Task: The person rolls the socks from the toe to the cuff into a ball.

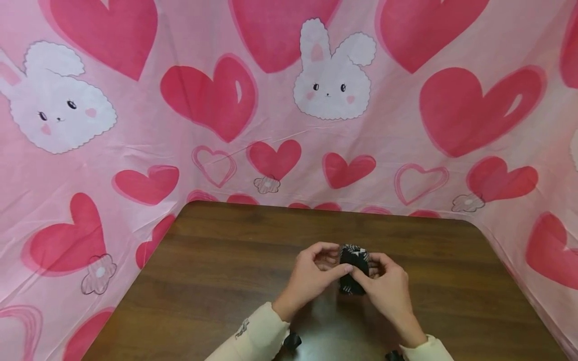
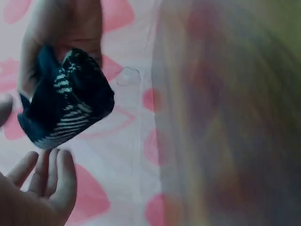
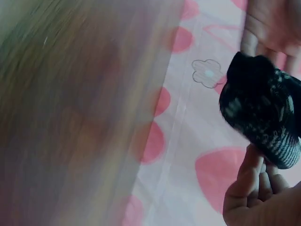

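Observation:
A folded black knit sock (image 1: 354,255) with white patterning is held up over the table between two hands. My left hand (image 1: 309,273) grips its left side, thumb across the front and fingers behind the edge. From the other side my right hand (image 1: 390,286) holds it, its thumb meeting the left thumb on the dark front. In the left wrist view, white stripes run along the sock (image 2: 70,103), with left fingertips (image 2: 66,162) at its lower edge. The right wrist view shows the sock (image 3: 258,103) bundled, right fingers (image 3: 251,174) curled against its underside.
The brown wooden table (image 1: 226,250) has rounded far corners. Pink cloth (image 1: 289,125) printed with hearts and rabbits hangs around its back and sides. Cream sleeves (image 1: 259,331) cover both forearms, and a small black piece (image 1: 292,342) sits by the left cuff.

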{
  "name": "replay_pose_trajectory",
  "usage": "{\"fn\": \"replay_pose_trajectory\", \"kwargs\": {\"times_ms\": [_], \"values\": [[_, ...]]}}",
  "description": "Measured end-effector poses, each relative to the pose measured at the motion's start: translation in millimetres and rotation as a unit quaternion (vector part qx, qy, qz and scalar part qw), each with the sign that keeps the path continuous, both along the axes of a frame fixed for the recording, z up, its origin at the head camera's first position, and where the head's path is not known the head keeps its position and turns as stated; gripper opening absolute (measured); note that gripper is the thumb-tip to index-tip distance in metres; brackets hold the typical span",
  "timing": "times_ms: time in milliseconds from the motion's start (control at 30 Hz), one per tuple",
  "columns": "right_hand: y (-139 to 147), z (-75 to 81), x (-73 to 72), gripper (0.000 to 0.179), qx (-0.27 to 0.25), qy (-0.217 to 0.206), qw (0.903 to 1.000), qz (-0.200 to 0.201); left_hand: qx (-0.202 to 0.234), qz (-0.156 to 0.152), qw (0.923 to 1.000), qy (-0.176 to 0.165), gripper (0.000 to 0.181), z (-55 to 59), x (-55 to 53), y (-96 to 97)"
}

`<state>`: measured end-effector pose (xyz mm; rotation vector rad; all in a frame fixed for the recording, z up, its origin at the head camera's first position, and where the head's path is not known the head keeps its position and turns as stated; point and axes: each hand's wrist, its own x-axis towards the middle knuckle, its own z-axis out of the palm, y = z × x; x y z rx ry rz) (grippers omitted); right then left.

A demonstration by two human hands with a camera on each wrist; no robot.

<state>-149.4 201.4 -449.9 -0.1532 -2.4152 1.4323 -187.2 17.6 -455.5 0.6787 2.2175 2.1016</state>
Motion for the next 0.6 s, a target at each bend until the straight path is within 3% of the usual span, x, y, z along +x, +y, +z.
{"fn": "replay_pose_trajectory", "kwargs": {"times_ms": [67, 133, 200, 233, 267, 300, 367, 400, 433, 500, 533, 567, 600], "values": [[-1.8, -2.3, 0.7, 0.039, 0.057, 0.039, 0.9975, -0.015, -0.054, 0.046, 0.9921, 0.103, 0.035, -0.7, 0.1, 2.1], [-3.5, -4.3, 0.1, 0.039, 0.087, 0.068, 0.9936, -0.025, -0.103, 0.092, 0.9705, 0.198, 0.027, -3.6, -0.5, 3.3], [-4.2, -5.6, -1.0, 0.038, 0.098, 0.085, 0.991, -0.033, -0.132, 0.122, 0.9526, 0.246, 0.02, -7.2, -1.4, 4.3], [-4.1, -6.1, -1.4, 0.038, 0.101, 0.09, 0.9901, -0.036, -0.132, 0.125, 0.9527, 0.244, 0.017, -8.2, -1.7, 4.7], [-3.7, -6.4, -1.8, 0.038, 0.103, 0.094, 0.9895, -0.039, -0.126, 0.119, 0.9592, 0.223, 0.016, -8.8, -1.8, 5.0], [-3.5, -6.3, -1.8, 0.036, 0.106, 0.096, 0.9888, -0.043, -0.108, 0.103, 0.9711, 0.186, 0.015, -9.3, -1.8, 5.1], [-1.7, -6.4, -2.0, 0.034, 0.111, 0.099, 0.9877, -0.05, -0.037, 0.046, 0.9965, 0.06, 0.014, -8.6, -2.3, 5.3], [-0.6, -6.8, -2.2, 0.032, 0.113, 0.099, 0.9872, -0.053, 0.014, 0.013, 0.9997, -0.018, 0.013, -8.3, -3.0, 5.2], [0.5, -7.2, -2.5, 0.031, 0.115, 0.1, 0.9868, -0.055, 0.065, -0.013, 0.9933, -0.095, 0.012, -7.7, -3.7, 5.0], [2.5, -8.3, -3.3, 0.028, 0.121, 0.102, 0.9859, -0.057, 0.146, -0.052, 0.963, -0.221, 0.011, -6.5, -4.9, 4.6], [3.4, -8.8, -3.9, 0.027, 0.125, 0.103, 0.9852, -0.057, 0.168, -0.064, 0.9474, -0.265, 0.01, -6.1, -5.5, 4.8], [4.2, -9.5, -4.5, 0.026, 0.129, 0.102, 0.9847, -0.056, 0.176, -0.071, 0.9374, -0.292, 0.009, -6.1, -6.1, 5.0], [5.0, -10.0, -5.0, 0.025, 0.135, 0.099, 0.9845, -0.052, 0.172, -0.074, 0.9359, -0.298, 0.007, -6.3, -6.5, 5.8]]}}
